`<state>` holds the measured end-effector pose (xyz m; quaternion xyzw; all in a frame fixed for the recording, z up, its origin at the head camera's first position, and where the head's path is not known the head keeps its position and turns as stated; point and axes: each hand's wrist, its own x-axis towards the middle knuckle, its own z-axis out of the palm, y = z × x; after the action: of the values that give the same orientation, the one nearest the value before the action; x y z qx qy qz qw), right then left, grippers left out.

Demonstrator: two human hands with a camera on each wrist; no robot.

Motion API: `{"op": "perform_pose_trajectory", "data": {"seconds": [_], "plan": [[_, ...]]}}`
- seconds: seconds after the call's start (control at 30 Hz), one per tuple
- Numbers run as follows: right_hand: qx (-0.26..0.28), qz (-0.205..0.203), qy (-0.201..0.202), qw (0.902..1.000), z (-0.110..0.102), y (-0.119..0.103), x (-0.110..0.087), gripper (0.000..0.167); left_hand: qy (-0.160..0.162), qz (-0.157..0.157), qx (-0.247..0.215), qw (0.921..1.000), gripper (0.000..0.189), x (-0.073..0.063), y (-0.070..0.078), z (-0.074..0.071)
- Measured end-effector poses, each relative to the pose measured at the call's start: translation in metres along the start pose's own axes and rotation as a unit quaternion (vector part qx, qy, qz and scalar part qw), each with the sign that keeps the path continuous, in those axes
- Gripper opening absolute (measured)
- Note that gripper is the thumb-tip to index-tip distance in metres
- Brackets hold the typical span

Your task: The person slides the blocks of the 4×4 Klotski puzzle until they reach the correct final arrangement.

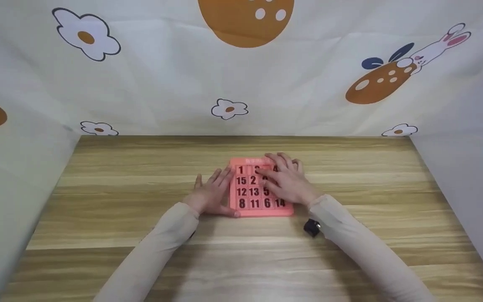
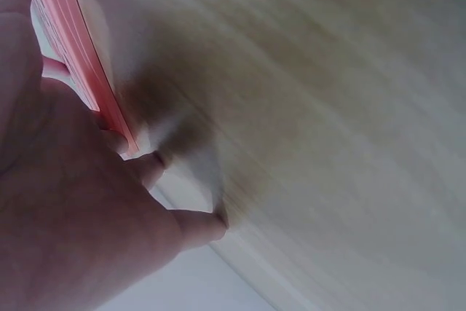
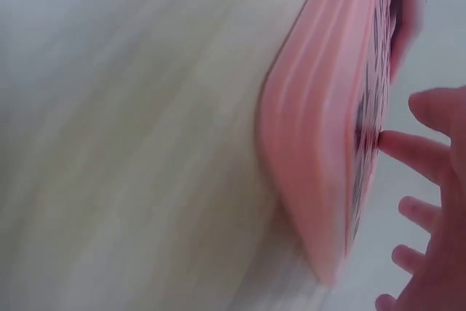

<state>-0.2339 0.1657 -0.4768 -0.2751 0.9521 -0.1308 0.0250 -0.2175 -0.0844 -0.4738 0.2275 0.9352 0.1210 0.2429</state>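
A pink sliding number puzzle (image 1: 254, 213) lies flat on the wooden table, its tiles carrying black numbers. Along its left edge my left hand (image 1: 211, 195) rests with fingers extended, the thumb at the near left corner. Some left fingertips touch the tabletop in the left wrist view, beside the puzzle's pink side (image 2: 91, 71). My right hand (image 1: 288, 182) is over the puzzle's right part and hides several tiles. In the right wrist view, one extended finger (image 3: 415, 152) of that hand touches the tile face, while the other fingers stay raised.
A small black object (image 1: 312, 227) is by the right wrist. The wood-grain table (image 1: 141, 167) reaches a patterned cloth wall (image 1: 162, 84) at the back, with pale walls at both sides.
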Motion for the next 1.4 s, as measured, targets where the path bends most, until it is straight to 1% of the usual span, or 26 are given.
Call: {"op": "perform_pose_trajectory", "data": {"seconds": [0.07,0.17,0.23,0.33,0.4,0.47,0.6,0.73,0.87,1.07,1.17,1.4], "plan": [[-0.011,0.016,0.013,0.9997,-0.002,0.003,-0.004,0.038,0.003,0.005,0.002,1.0,0.121,0.0,0.0,0.0],[-0.015,0.012,0.03,0.9994,-0.003,0.006,-0.009,0.036,0.008,0.009,0.002,0.9999,0.122,0.0,-0.001,0.0],[-0.008,-0.012,0.029,0.9995,-0.002,0.005,-0.01,0.038,0.009,0.01,0.003,0.9999,0.121,0.0,-0.001,0.0],[0.012,-0.057,0.005,0.9983,0.0,0.003,-0.011,0.039,0.006,0.007,0.002,1.0,0.12,-0.001,-0.001,0.0],[0.022,-0.069,-0.009,0.9973,0.0,0.001,-0.012,0.039,0.003,0.005,0.003,1.0,0.12,0.0,0.0,0.0],[0.023,-0.065,-0.012,0.9975,0.0,-0.002,-0.011,0.037,0.005,0.004,-0.001,1.0,0.119,0.0,0.001,0.0],[0.001,-0.029,-0.005,0.9996,0.001,-0.004,-0.006,0.038,0.003,-0.001,-0.003,1.0,0.12,-0.001,0.001,0.0],[-0.015,-0.004,-0.016,0.9998,0.003,-0.004,0.0,0.043,0.003,-0.002,-0.001,1.0,0.12,-0.002,0.001,-0.001],[0.008,-0.002,-0.015,0.9999,0.004,0.001,0.002,0.045,0.003,-0.003,-0.001,1.0,0.12,-0.002,0.001,0.0],[0.046,-0.01,0.02,0.9987,-0.002,0.017,-0.004,0.046,0.008,-0.006,-0.003,0.9999,0.121,-0.002,0.001,0.0],[0.061,-0.013,0.031,0.9976,-0.006,0.025,-0.008,0.045,0.011,-0.005,-0.001,0.9999,0.121,-0.001,0.001,0.001],[0.063,-0.007,0.041,0.9972,-0.008,0.035,-0.017,0.044,0.011,0.005,0.001,0.9999,0.12,0.0,-0.001,0.002]]}}
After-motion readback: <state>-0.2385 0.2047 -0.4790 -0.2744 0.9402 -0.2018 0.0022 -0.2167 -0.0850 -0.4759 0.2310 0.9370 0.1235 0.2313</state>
